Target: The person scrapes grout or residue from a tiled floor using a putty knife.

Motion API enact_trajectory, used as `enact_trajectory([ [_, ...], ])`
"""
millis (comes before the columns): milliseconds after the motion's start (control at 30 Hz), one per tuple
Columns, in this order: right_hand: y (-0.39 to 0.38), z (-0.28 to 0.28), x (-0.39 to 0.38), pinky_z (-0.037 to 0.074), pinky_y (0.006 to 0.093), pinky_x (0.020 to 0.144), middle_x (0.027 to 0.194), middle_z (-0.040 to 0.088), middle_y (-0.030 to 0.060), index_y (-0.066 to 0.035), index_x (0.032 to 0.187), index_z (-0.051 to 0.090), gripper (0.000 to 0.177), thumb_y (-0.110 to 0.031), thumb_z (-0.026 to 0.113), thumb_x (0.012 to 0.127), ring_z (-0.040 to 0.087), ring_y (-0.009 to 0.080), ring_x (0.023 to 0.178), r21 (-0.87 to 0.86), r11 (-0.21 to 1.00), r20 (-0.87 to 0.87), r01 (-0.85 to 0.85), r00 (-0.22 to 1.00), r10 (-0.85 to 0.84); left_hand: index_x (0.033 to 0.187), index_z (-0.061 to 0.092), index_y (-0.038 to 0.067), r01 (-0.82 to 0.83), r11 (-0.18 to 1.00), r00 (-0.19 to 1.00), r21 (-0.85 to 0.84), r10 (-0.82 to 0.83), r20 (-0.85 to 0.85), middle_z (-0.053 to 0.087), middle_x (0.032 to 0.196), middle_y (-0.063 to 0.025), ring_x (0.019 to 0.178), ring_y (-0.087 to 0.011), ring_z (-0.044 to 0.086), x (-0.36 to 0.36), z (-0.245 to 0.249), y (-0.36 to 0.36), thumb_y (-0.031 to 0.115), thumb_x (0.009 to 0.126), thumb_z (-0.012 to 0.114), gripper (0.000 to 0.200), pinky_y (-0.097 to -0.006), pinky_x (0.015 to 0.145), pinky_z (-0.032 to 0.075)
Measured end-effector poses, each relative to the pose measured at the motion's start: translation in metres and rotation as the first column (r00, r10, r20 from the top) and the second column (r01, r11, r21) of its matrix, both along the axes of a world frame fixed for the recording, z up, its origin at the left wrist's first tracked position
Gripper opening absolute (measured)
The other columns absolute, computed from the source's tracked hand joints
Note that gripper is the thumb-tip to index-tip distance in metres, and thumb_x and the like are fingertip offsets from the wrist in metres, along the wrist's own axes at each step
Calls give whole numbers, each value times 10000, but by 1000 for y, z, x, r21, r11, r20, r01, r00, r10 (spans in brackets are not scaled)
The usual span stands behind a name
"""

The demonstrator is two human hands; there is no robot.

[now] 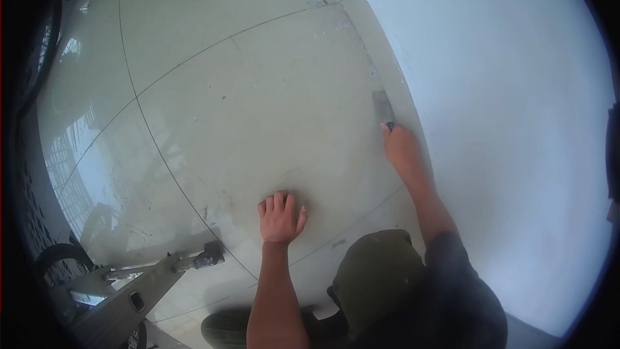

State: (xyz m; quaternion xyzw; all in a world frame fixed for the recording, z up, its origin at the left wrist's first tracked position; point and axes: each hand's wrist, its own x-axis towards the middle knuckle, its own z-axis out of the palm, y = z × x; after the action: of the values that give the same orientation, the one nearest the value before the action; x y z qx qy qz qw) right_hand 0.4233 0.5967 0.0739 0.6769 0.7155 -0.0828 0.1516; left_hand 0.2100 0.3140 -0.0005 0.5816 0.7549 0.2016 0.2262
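Observation:
My right hand [402,147] is closed around the handle of a putty knife [382,107], low over the tile floor beside the foot of the white wall. The flat grey blade points away from me, near the skirting, and the handle is mostly hidden in my fist. Further left and closer to me, my left hand [280,218] rests on the floor, holding nothing. Its fingers are slightly bent and the thumb stands apart. Pale debris [361,52] lies along the floor edge beyond the blade.
The white wall [504,123] rises on the right, above a beige skirting strip [403,90]. A metal ladder [129,297] lies at lower left, its dark foot [210,254] reaching toward my left arm. My olive-clad knee [381,271] is below. Glossy tiles [258,123] carry small specks.

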Motion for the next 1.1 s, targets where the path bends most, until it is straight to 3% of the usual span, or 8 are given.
enact_trajectory([
  [167,-15,-16,16,566,548,764,902,713,284,23,995,694,508,-453,523,1048,699,476,876,152,988,-20,-2,1000,5,1040,604,102,-18,999,1000,36,18,8,554,1158,-103,1044,-320,517,-1,-4,7,376,856,658,334,-484,954,385],
  [300,23,-12,-15,565,550,775,914,721,270,15,990,696,518,-470,522,1043,707,467,890,104,994,-34,-16,999,19,1044,609,101,-8,1000,1000,30,7,17,558,1160,-101,1038,-318,518,2,0,1,372,856,660,334,-483,946,387],
  [500,-21,-14,5,563,555,776,939,730,257,15,982,698,538,-486,510,1042,705,471,893,100,994,17,38,999,-40,1047,608,102,-25,999,999,28,24,27,559,1158,-101,1041,-317,519,0,-1,6,363,864,653,323,-478,942,387],
  [600,9,-22,-2,562,558,767,928,724,268,6,974,697,524,-481,516,1041,701,478,887,69,997,-38,33,999,-30,1045,606,102,-11,999,1000,36,10,19,559,1157,-100,1041,-317,518,2,0,0,362,865,653,320,-478,941,386],
  [700,-13,-18,15,562,557,759,913,716,282,8,965,694,526,-484,521,1038,698,484,883,160,985,-20,65,998,-63,1041,604,103,-21,998,1000,57,20,18,557,1155,-98,1042,-316,517,-1,-1,5,363,864,656,319,-478,940,386],
  [833,-13,-23,23,563,561,757,905,716,283,23,959,685,527,-478,536,1032,697,486,882,84,995,18,63,998,-64,1037,601,104,-10,1000,1000,2,10,11,556,1152,-96,1043,-314,515,-1,2,4,363,864,656,316,-480,938,385],
  [967,-11,-18,20,565,561,746,888,719,271,17,961,681,500,-460,551,1031,704,476,866,167,986,-6,-12,1000,14,1039,599,105,-30,997,999,67,29,13,555,1158,-92,1034,-313,514,-2,-1,7,360,863,656,316,-479,932,386],
  [1100,19,-15,2,567,556,738,897,725,262,-5,982,685,470,-453,551,1033,711,464,857,142,988,31,-64,998,60,1053,607,106,5,1000,1000,1,-5,8,558,1152,-85,1027,-298,521,1,1,-3,385,873,644,334,-471,928,393],
])
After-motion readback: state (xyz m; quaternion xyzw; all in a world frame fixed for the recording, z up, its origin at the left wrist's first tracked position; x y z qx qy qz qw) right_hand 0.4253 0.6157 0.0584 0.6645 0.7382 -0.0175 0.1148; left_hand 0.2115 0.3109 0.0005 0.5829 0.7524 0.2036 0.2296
